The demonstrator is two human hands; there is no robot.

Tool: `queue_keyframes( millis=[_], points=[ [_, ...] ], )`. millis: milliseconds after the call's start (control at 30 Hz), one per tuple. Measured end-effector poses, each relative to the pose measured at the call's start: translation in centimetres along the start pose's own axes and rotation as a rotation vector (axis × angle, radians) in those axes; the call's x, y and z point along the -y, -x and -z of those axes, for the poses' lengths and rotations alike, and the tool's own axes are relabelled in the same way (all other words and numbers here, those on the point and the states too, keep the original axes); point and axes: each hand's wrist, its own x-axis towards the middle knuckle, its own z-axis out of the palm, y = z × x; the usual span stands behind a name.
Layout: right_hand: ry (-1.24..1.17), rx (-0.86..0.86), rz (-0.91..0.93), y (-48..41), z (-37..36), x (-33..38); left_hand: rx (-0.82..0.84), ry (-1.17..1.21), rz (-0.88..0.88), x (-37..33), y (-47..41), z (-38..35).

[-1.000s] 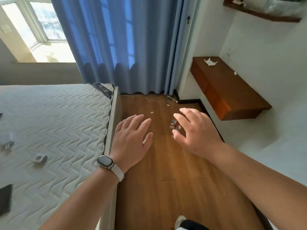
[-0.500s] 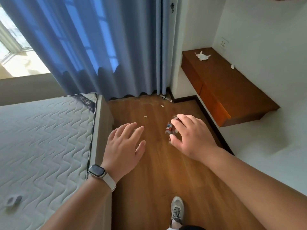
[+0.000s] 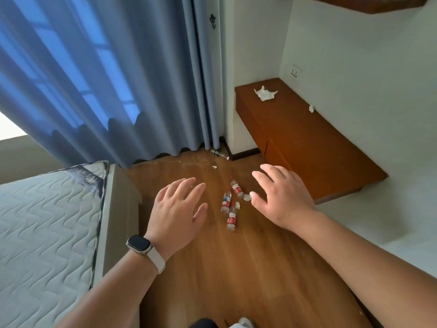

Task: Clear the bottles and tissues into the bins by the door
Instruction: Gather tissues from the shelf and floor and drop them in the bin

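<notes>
Three small clear bottles with red labels lie together on the wooden floor, with two crumpled tissue bits among them. A fourth bottle lies in the corner by the curtain. A larger crumpled tissue and a small scrap sit on the brown desk. My left hand, with a watch on its wrist, hovers left of the bottles, fingers straight. My right hand hovers to their right, fingers spread and empty.
A bare quilted mattress on its bed frame borders the floor on the left. Blue curtains hang at the back. White walls close in on the right. Small paper crumbs dot the floor. No bins are in view.
The view has moved forward and turned right, so the bottles appear between my hands instead of behind the right one. Both hands stay open and empty.
</notes>
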Motion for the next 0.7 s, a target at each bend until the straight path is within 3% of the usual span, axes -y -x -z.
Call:
queue_keyframes(
  millis=[300,700],
  points=[
    [0.046,0.03,-0.068,-8.6,-1.6,-2.3,-0.036,0.048,-0.115,3.3,-11.2,-4.2],
    [0.144,0.067,-0.225,-26.4,-2.3,-2.1,0.036,0.113,-0.236,13.1,-29.4,-8.6]
  ],
)
